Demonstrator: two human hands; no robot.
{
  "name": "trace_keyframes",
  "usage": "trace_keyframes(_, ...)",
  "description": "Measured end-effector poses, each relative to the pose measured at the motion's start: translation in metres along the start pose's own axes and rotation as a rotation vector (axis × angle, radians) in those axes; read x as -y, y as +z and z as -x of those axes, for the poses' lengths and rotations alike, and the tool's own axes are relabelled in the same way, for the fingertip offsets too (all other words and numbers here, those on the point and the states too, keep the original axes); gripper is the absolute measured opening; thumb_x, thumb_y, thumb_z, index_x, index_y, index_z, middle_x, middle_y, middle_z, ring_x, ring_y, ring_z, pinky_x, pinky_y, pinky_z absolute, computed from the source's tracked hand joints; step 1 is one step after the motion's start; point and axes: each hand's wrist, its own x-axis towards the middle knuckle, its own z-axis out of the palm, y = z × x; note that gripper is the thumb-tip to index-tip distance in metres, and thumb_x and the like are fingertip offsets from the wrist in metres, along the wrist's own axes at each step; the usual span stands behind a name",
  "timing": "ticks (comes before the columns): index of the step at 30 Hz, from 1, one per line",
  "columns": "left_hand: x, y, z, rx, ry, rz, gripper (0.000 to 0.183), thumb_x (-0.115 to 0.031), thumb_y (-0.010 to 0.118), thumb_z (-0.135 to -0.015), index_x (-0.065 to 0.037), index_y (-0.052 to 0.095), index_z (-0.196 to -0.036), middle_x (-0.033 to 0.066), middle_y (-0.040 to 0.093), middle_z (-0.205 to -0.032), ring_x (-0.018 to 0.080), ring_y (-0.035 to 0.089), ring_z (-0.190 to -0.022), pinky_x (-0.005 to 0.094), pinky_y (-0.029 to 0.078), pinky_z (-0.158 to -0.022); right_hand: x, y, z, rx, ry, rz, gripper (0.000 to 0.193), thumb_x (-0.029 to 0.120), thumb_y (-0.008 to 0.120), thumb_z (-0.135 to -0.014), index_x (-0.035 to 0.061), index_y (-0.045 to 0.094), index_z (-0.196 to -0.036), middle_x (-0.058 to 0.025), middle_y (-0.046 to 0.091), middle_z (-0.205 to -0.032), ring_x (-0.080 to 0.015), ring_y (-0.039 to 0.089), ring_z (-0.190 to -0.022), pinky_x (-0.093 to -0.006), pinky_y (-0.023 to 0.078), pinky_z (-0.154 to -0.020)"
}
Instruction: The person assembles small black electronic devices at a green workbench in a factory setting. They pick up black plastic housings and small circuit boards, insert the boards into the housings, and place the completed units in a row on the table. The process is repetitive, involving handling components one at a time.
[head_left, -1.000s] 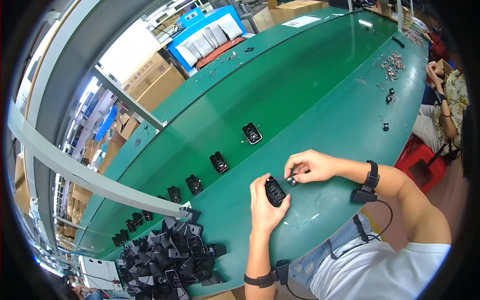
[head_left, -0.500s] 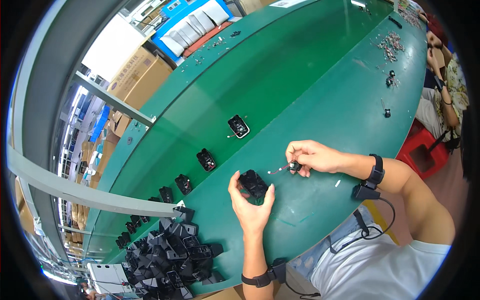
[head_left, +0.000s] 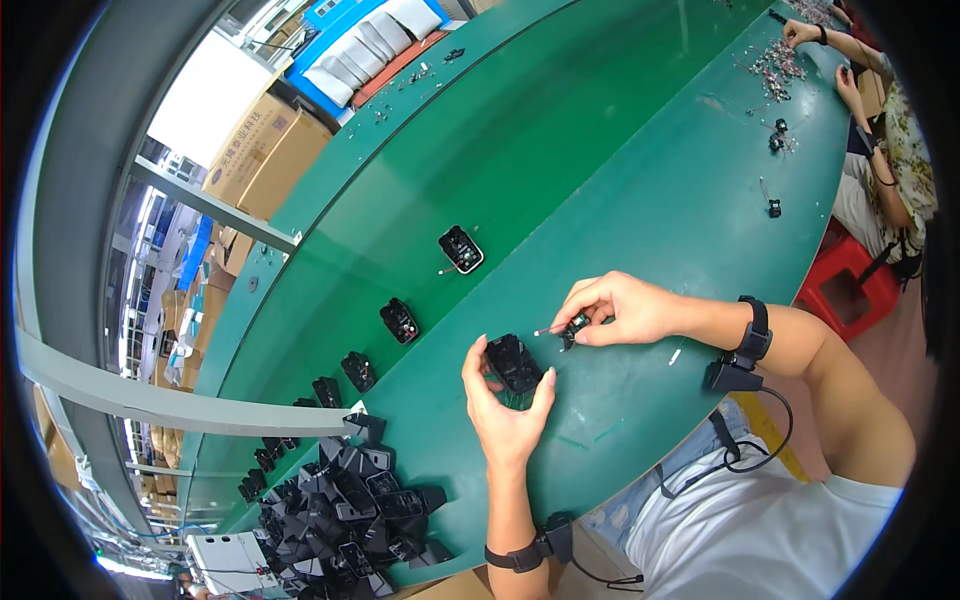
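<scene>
My left hand (head_left: 503, 410) grips a black plastic housing (head_left: 514, 364) by its sides, thumb on the right edge and fingers on the left. The housing's hollow side faces up, just above the green tabletop. To its right, my right hand (head_left: 625, 312) pinches a small black part with wires (head_left: 575, 328) between thumb and fingertips. A thin red lead with a white plug sticks out from it toward the housing. The part and the housing are close but apart.
Black housings (head_left: 398, 321) with parts inside stand in a row along the green belt (head_left: 400, 250). A heap of black housings (head_left: 345, 510) lies at the lower left. Loose wired parts (head_left: 775, 208) lie at the right. A co-worker's hands (head_left: 800, 34) reach over the table's far right.
My right hand has moved slightly left with the small wired part, turning it closer to the housing. The co-worker's hand now reaches over the wire pile. The view has shifted a little.
</scene>
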Motion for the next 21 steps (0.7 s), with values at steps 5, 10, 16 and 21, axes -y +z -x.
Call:
trace_keyframes(5,-0.002,0.002,0.002,0.019,0.016,0.026,0.091,-0.02,0.089,-0.066,-0.003,0.041,-0.141,0.0138,0.059,-0.123,0.0234,0.059,-0.106,0.0324,0.047,-0.081,-0.006,0.003,-0.002,-0.017,0.075,-0.185,0.026,0.005,0.066,-0.091,-0.0034,0.06,-0.115,-0.0135,0.072,-0.102,-0.0108,0.067,-0.084,-0.0254,0.055,-0.073)
trace_keyframes(10,-0.004,0.002,0.0,0.055,0.039,0.1,0.091,-0.019,0.092,-0.065,-0.001,0.041,-0.139,0.0141,0.059,-0.124,0.024,0.06,-0.111,0.0335,0.049,-0.084,0.0,0.003,0.002,-0.029,0.06,-0.19,0.017,0.001,0.064,-0.09,-0.001,0.052,-0.103,-0.0131,0.073,-0.099,-0.0097,0.066,-0.084,-0.0244,0.054,-0.074)
trace_keyframes(16,-0.009,0.003,0.002,0.179,-0.009,0.179,0.089,-0.012,0.092,-0.067,0.001,0.041,-0.139,0.015,0.059,-0.124,0.0226,0.061,-0.114,0.0356,0.05,-0.095,-0.004,0.002,0.0,0.004,-0.002,-0.233,0.015,-0.001,0.066,-0.089,0.0021,0.06,-0.102,-0.0126,0.068,-0.11,-0.0124,0.066,-0.098,-0.0258,0.054,-0.08)
trace_keyframes(21,-0.008,0.006,0.003,0.257,0.019,0.281,0.091,-0.008,0.09,-0.069,0.0,0.036,-0.142,0.0157,0.054,-0.129,0.0232,0.059,-0.118,0.035,0.05,-0.098,-0.007,0.005,0.001,-0.015,0.02,-0.388,0.011,-0.001,0.071,-0.088,0.0006,0.065,-0.096,-0.012,0.067,-0.112,-0.0149,0.066,-0.1,-0.0282,0.055,-0.084)
